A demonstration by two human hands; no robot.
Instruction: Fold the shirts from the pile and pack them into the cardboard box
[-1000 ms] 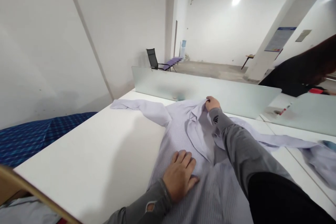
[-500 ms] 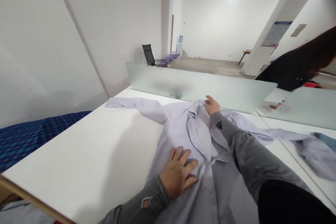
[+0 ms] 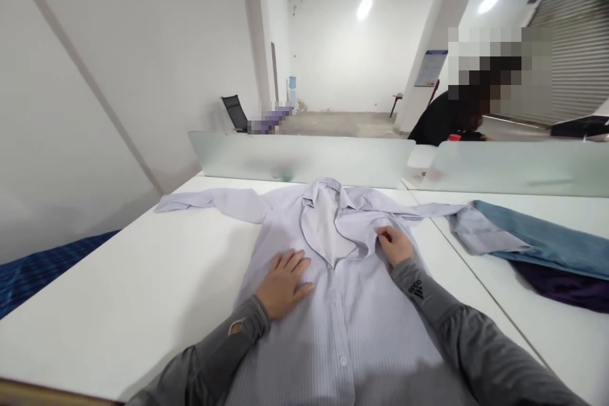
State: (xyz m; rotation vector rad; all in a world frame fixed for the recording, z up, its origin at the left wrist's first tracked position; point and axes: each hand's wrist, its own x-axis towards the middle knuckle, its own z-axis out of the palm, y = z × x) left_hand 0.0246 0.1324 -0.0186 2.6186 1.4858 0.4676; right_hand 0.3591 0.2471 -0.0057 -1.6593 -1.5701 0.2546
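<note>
A pale lilac, finely striped button-up shirt (image 3: 295, 323) lies front up on the white table, its collar at the far end. Its left-hand sleeve stretches out straight, and the other sleeve reaches right onto the neighbouring table. Flat on the shirt's left chest rests my left hand (image 3: 284, 282), fingers spread. My right hand (image 3: 394, 246) is at the right chest, thumb and fingers pinched on the shirt's cloth there. The neck opening gapes in a V, showing the paler inside of the back.
Folded blue-teal cloth (image 3: 547, 235) lies at the right, over a dark purple cloth (image 3: 556, 285). Frosted glass partitions (image 3: 304, 158) run along the far table edge. Beyond them a person in black (image 3: 438, 117) leans forward. Dark blue checked cloth (image 3: 52, 266) is at the left.
My right hand has come back from the collar to the right chest. The shirt's right front now lies flatter and the collar stands centred. The view has turned right.
</note>
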